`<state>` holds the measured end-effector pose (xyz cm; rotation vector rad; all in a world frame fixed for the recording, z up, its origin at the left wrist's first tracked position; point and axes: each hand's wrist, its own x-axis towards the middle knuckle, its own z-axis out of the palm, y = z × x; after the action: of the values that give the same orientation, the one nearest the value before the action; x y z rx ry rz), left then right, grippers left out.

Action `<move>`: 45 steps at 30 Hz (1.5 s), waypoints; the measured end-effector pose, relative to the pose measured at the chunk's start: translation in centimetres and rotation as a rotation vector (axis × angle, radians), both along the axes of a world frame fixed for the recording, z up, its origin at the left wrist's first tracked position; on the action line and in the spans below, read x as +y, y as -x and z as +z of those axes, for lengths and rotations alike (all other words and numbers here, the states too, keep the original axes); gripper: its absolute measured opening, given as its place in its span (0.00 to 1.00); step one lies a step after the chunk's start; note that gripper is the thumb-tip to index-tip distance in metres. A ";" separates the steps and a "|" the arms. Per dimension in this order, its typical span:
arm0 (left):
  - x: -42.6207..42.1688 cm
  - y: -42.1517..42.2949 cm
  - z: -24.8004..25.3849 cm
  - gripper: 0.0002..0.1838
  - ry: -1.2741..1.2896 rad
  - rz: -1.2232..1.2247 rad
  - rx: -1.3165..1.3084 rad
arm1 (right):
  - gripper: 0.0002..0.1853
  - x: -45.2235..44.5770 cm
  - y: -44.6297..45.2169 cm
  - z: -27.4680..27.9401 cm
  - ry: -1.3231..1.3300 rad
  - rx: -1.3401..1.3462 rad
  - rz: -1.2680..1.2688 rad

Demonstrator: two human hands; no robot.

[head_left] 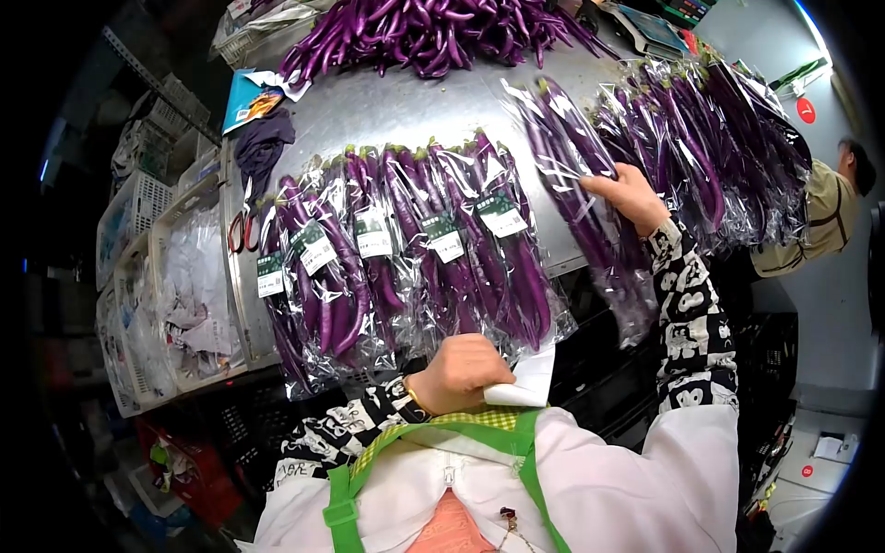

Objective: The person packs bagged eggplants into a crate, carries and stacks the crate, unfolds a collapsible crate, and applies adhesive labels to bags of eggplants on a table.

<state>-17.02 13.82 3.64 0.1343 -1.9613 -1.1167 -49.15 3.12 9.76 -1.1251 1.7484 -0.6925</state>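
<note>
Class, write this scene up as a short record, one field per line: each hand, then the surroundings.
Left hand: holding white paper
Right hand: gripping an eggplant bag, no label visible
Labelled bags: row along table's near side
Loose eggplants: piled at far side
Scissors: left of labelled bags

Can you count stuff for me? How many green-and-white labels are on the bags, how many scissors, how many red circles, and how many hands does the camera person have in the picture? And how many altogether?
Labels: 5
Scissors: 1
Red circles: 2
Hands: 2
Total: 10
</note>
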 end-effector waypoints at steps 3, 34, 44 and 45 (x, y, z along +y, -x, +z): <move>0.6 0.6 1.0 0.08 -0.071 -0.114 0.088 | 0.22 1.0 -5.7 1.8 0.036 -0.189 -0.010; -1.2 -0.2 -2.2 0.09 -0.995 0.300 -0.031 | 0.12 11.1 -14.7 -1.7 0.724 -0.097 0.366; -0.2 -1.1 -3.2 0.08 -1.218 0.411 -0.166 | 0.08 9.4 -15.1 -4.2 0.790 0.010 0.362; 0.0 -1.2 -2.7 0.12 -1.264 0.420 -0.292 | 0.07 8.6 -15.2 -4.0 0.780 0.035 0.310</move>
<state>-15.79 13.84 0.98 1.3490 -1.0600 -1.9181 -33.96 11.71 5.77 -1.8860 1.2914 -1.2057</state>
